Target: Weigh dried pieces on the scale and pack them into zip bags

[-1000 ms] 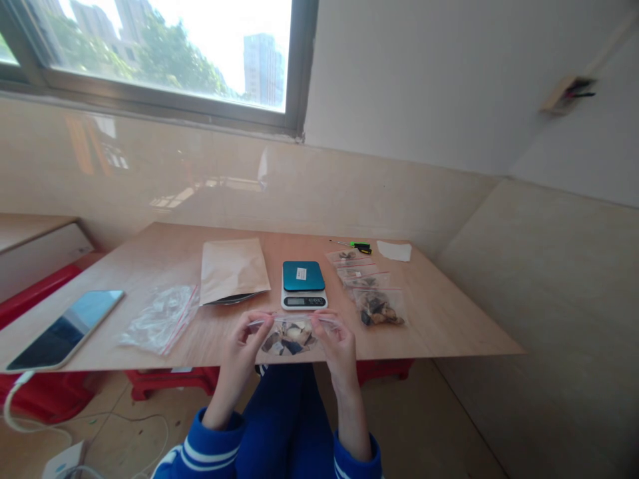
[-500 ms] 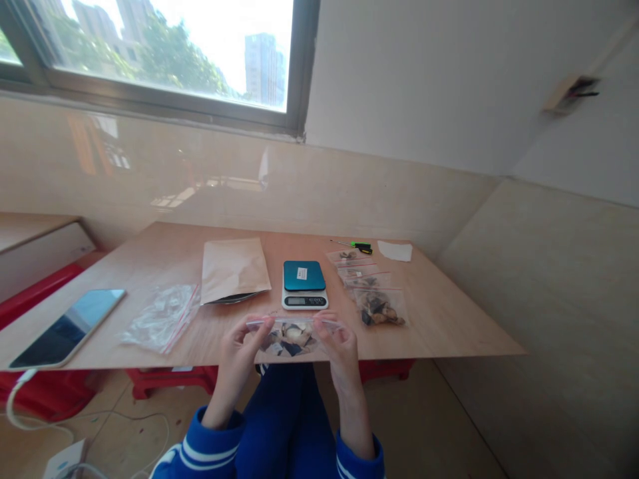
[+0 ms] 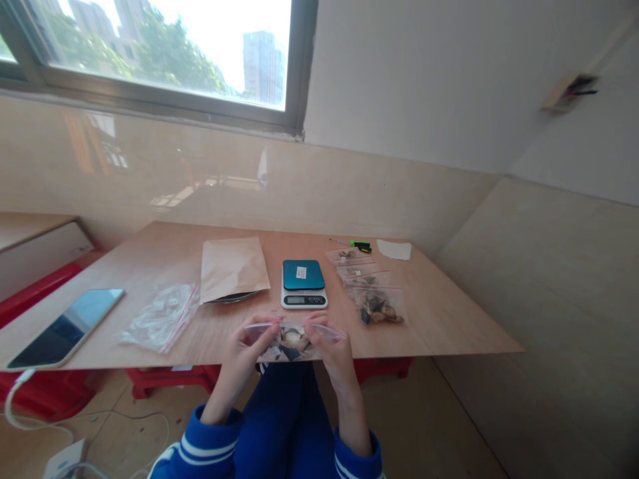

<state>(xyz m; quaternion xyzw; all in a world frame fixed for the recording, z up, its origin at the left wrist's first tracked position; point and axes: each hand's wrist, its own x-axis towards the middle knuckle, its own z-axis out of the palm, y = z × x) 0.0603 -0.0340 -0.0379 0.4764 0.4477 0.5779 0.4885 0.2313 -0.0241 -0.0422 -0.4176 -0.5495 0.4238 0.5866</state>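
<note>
My left hand [image 3: 244, 352] and my right hand [image 3: 333, 351] pinch the top edge of a transparent zip bag [image 3: 289, 342] from either side, holding it just over the table's front edge. Dark and pale dried pieces fill its lower part. A digital kitchen scale [image 3: 304, 285] with a teal platform stands a little beyond my hands. To its right lie several red-striped zip bags, the nearest [image 3: 381, 307] holding similar dried pieces. A kraft paper pouch [image 3: 232, 269] lies to the left of the scale, with a dark object partly hidden under it.
A crumpled plastic bag [image 3: 162, 318] and a tablet [image 3: 64, 329] lie on the left of the wooden tabletop [image 3: 449, 319]. A small screwdriver [image 3: 357, 244] and a white paper slip [image 3: 394, 249] lie at the far right. Red stools stand beneath the table. My knees are below it.
My right hand has slid left along the bag's top edge, and my fingers now sit closer together. The bag hangs slightly lower and the pieces inside have shifted a little.
</note>
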